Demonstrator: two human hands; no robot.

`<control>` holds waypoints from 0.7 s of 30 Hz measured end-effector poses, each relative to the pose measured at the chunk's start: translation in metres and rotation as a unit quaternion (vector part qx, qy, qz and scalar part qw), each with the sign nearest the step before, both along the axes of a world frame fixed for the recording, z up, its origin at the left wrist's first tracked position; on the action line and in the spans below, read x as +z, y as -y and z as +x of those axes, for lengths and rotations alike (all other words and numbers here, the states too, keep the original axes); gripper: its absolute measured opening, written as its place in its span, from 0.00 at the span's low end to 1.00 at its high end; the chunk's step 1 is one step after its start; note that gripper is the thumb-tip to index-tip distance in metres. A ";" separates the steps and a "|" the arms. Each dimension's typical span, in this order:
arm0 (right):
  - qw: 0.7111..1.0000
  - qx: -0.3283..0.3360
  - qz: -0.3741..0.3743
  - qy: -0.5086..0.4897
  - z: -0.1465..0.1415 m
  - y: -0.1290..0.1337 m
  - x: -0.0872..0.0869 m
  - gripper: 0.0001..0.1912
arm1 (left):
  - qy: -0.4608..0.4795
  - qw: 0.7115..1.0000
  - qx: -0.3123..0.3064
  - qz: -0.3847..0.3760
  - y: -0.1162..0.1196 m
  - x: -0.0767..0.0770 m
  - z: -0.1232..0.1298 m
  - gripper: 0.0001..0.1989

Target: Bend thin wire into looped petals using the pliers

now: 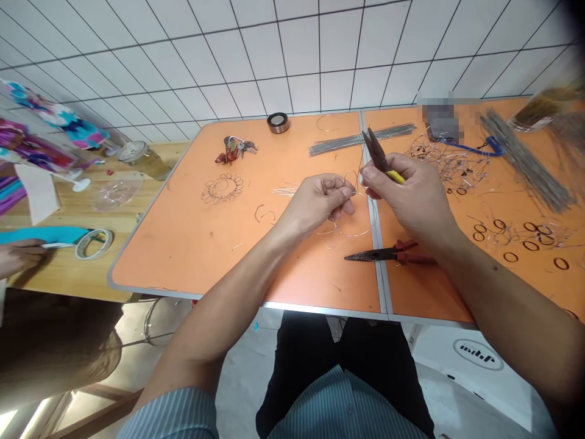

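- Left hand (320, 198): its grip is narrow, thumb and fingers pinching a thin, looped wire (351, 178) above the counter (183, 244).
- Right hand (418, 192): its grip is closed around the pliers (376, 149), their tips slightly parted and pointing up, away from the body. Whether these fingers also touch the wire, I cannot tell.
- Just below the hands, red-handled pliers (365, 255) lie across the counter's metal seam (381, 277).
- Beyond the hands, a rod bundle (326, 147) crosses the same seam.
- Left of the hands are a scalloped wire ring (222, 188), keys (247, 146) and a dark tape roll (278, 122), the roll near the tiled wall (301, 58).
- Right of them are a wire tangle (450, 161), a phone (441, 122), small dark rings (510, 257) and a second, thicker bundle (530, 161).
- Far left, another person's hand (21, 256) is near a white tape roll (94, 244) on a wooden table (105, 277).
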State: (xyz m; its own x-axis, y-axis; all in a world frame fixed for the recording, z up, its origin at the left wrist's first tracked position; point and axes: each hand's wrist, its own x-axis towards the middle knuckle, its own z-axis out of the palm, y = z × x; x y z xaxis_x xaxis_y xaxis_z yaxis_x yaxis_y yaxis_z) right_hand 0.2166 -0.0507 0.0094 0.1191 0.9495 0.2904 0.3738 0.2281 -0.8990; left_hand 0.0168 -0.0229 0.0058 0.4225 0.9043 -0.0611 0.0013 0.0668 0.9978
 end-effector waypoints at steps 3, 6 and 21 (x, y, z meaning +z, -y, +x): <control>0.999 -0.011 0.027 0.042 0.005 0.003 0.005 0.12 | 0.023 1.000 0.017 0.000 -0.002 0.000 0.000 0.10; 0.995 -0.003 0.040 0.086 0.008 0.007 0.008 0.06 | 0.039 0.999 0.027 -0.003 -0.004 -0.001 -0.001 0.09; 0.997 0.001 0.061 0.053 0.001 0.005 0.003 0.07 | 0.002 0.999 0.002 -0.040 0.001 0.000 0.002 0.13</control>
State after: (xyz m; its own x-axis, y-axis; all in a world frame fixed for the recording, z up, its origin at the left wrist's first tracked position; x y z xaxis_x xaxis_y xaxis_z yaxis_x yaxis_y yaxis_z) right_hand 0.2174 -0.0561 0.0127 0.0807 0.9061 0.4153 0.4647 0.3344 -0.8199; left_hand 0.0187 -0.0238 0.0057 0.4200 0.8981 -0.1308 -0.0032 0.1455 0.9893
